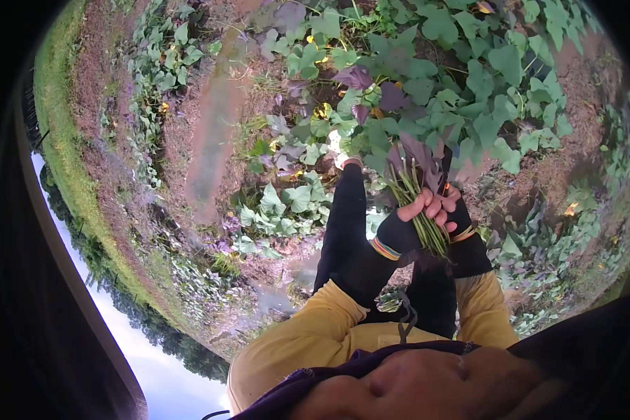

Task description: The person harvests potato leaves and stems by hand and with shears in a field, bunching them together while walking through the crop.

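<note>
In front of my body, both hands are closed around a bunch of leafy stems (427, 227). The green cut ends point down toward me, and purple leaves (416, 152) top the bunch at the far end. My left hand (402, 225), in a black fingerless glove with a striped cuff, grips it from the left, thumb across the stems. From the other side my right hand (459, 212), gloved alike, presses curled fingers against the stems. A narrow dark shape (446, 162) rises beside the right fingers; what it is I cannot make out.
Dense heart-shaped green and purple vines (469, 77) spread just beyond my hands. My dark-clad leg (343, 217) reaches into the plants. Bare soil (213, 133) runs between rows on the left, with a grass strip (56, 119) farther out. More vines (553, 245) grow at right.
</note>
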Available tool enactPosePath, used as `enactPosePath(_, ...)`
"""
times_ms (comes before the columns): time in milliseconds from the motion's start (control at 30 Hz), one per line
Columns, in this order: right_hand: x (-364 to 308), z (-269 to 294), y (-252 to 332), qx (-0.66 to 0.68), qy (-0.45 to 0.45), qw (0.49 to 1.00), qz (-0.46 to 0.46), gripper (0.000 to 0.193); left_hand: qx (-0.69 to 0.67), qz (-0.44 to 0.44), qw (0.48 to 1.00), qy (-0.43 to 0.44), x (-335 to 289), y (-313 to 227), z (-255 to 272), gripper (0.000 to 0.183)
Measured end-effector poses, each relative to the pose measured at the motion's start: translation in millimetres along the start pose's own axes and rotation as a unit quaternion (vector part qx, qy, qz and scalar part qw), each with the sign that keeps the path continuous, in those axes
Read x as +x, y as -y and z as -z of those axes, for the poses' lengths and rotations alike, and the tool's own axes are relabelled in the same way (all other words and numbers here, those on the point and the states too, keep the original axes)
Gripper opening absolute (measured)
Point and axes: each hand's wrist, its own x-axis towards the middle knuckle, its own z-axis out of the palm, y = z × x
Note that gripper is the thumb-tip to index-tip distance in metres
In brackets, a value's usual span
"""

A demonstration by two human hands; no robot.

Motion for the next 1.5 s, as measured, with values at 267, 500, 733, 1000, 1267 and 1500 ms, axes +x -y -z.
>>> enactPosePath(267,255.3,-197.4,156.3,-0.117,-0.093,0.985,0.081,0.025,-0.102,-0.329,0.936,-0.068,-66.7,-200.6,44.6,0.025)
enactPosePath(500,527.1,-218.1,179.7,-0.046,-0.161,0.984,0.065,0.017,-0.021,-0.373,0.908,-0.192,-42.5,-272.0,81.0,0.022)
enactPosePath(733,517.7,-189.0,149.3,0.036,-0.099,0.994,0.011,0.039,-0.038,-0.256,0.903,-0.343,-35.5,-306.1,90.9,0.036)
enactPosePath(1000,330.5,-194.1,84.8,-0.307,-0.018,0.932,-0.190,0.020,-0.015,-0.189,0.943,-0.275,-22.7,-315.1,78.3,0.054)
enactPosePath(1267,332.0,-146.9,106.5,-0.600,-0.025,0.798,0.052,0.029,0.125,-0.196,0.925,-0.300,-8.7,-266.4,111.0,0.046)
enactPosePath(1500,365.0,-166.2,144.9,-0.761,0.107,0.615,0.177,0.038,0.199,-0.224,0.896,-0.329,-18.6,-233.4,133.6,0.043)
